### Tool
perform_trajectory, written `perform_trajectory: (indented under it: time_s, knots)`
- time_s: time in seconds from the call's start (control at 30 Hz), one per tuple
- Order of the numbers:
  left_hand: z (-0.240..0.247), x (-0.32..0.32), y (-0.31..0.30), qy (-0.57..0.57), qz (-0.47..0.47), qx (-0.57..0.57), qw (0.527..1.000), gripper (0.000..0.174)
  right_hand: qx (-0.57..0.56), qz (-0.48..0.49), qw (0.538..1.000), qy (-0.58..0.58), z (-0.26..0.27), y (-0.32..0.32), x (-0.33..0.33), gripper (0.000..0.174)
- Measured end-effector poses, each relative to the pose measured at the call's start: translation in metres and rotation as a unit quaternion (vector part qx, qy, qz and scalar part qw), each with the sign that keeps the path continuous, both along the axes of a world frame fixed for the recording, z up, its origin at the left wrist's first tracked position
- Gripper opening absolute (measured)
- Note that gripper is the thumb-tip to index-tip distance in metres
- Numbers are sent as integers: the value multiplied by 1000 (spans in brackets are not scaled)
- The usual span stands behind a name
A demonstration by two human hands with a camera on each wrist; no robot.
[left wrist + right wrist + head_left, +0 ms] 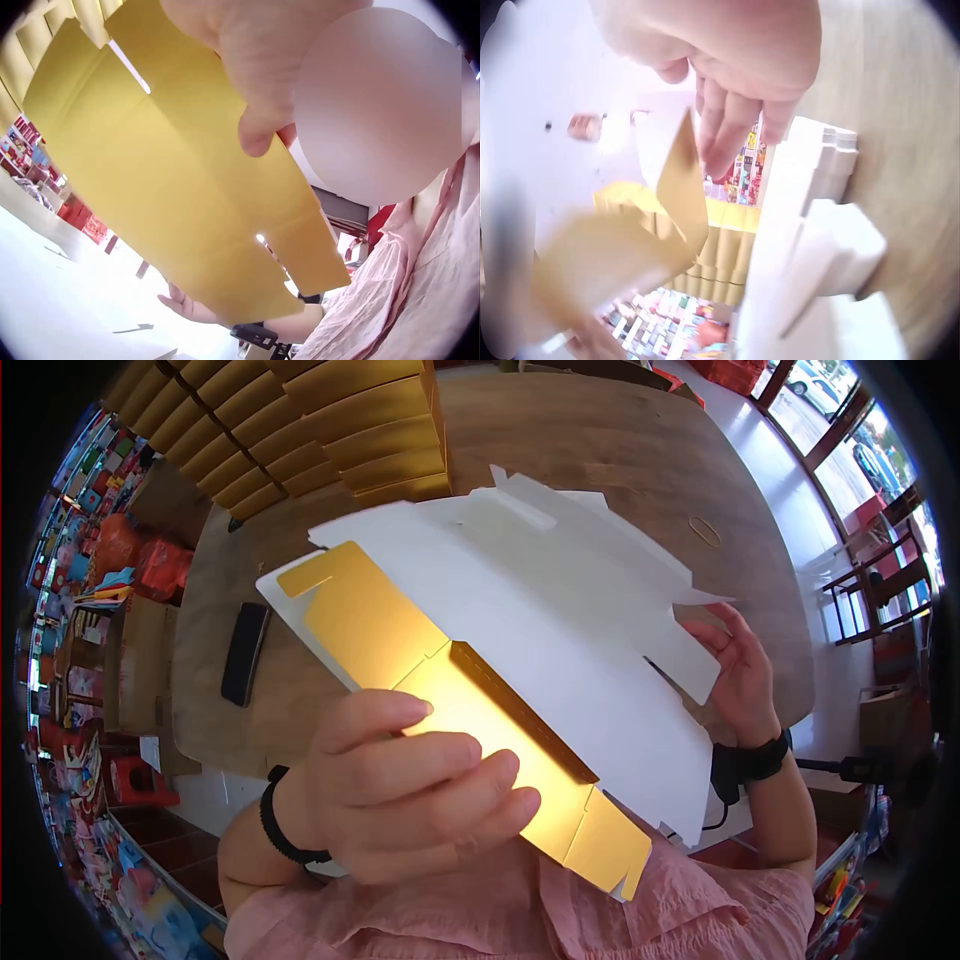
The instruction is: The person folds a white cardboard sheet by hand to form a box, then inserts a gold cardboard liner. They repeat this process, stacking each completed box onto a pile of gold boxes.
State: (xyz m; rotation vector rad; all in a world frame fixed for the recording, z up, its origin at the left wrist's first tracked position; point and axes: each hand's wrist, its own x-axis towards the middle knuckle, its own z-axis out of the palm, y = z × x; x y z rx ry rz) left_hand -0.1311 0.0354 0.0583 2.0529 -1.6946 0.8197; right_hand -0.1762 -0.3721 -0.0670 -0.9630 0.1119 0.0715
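A cut card blank, with gold (460, 705) and white (540, 630) faces, is held up at a slant in the head view. My left hand (420, 785) grips its gold strip, fingers on top; in the left wrist view the thumb of my left hand (262, 82) lies against a broad slotted gold face (165, 165). My right hand (740, 680) is beside the white flaps at the right, its fingertips partly hidden there. In the right wrist view my right hand (727, 67) has loosely bent fingers, with blurred gold card (682, 180) below them.
Stacked gold boxes (380, 430) stand at the back left of the brown table (600, 420). A dark phone (245, 655) lies at the left, a rubber band (704, 532) at the right. White card pieces (810, 247) are stacked in the right wrist view. Chairs (880, 580) stand beyond.
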Motion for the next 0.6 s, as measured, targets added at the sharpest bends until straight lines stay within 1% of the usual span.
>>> perform_trajectory:
  time_s: [0.03, 0.1, 0.13, 0.17, 0.23, 0.27, 0.3, 0.33, 0.37, 0.4, 0.43, 0.47, 0.5, 0.57, 0.6]
  knots:
    - [4, 0, 0, -1, 1, 1, 1000, 28, 1, 1, 1000, -1, 11, 4, 1, 50]
    - [9, 2, -1, 14, 13, 0, 1000, 27, 97, -35, 993, -50, 31, 16, 0, 66]
    - [4, 19, -5, 3, -12, -44, 999, 18, -2, 15, 995, -100, 29, 9, -1, 83]
    - [-2, 34, 0, 19, -3, -30, 999, 16, 0, 18, 995, -100, 30, 14, -3, 83]
    - [-18, 58, 11, 45, 84, 31, 995, 19, -176, 56, 977, -110, 33, 28, -15, 91]
    - [-33, 66, 13, 45, 88, 32, 995, 19, -185, 116, 974, -67, 29, 26, -21, 93]
    - [-51, 73, 14, 77, 135, 41, 987, 22, -213, 152, 964, -45, 36, 41, -22, 90]
    - [-66, 76, 17, 108, 180, 50, 976, 26, -360, 242, 897, -85, 37, 41, -19, 89]
    - [-75, 74, 20, 108, 185, 52, 975, 26, -495, 323, 797, -124, 38, 40, -17, 89]
    - [-82, 71, 22, 150, 219, 67, 962, 32, -493, 326, 797, -126, 39, 44, -17, 89]
    - [-89, 68, 24, 191, 252, 81, 945, 38, -551, 300, 763, -151, 40, 50, -21, 90]
    - [-93, 67, 31, 275, 255, 104, 921, 49, -607, 273, 726, -174, 42, 56, -24, 91]
    - [-93, 64, 36, 277, 256, 106, 920, 49, -605, 275, 727, -173, 44, 63, -25, 91]
    - [-89, 57, 43, 426, 212, 124, 871, 65, -689, 164, 668, -228, 49, 75, -28, 102]
    - [-87, 54, 47, 429, 212, 124, 869, 65, -688, 166, 669, -226, 47, 79, -28, 102]
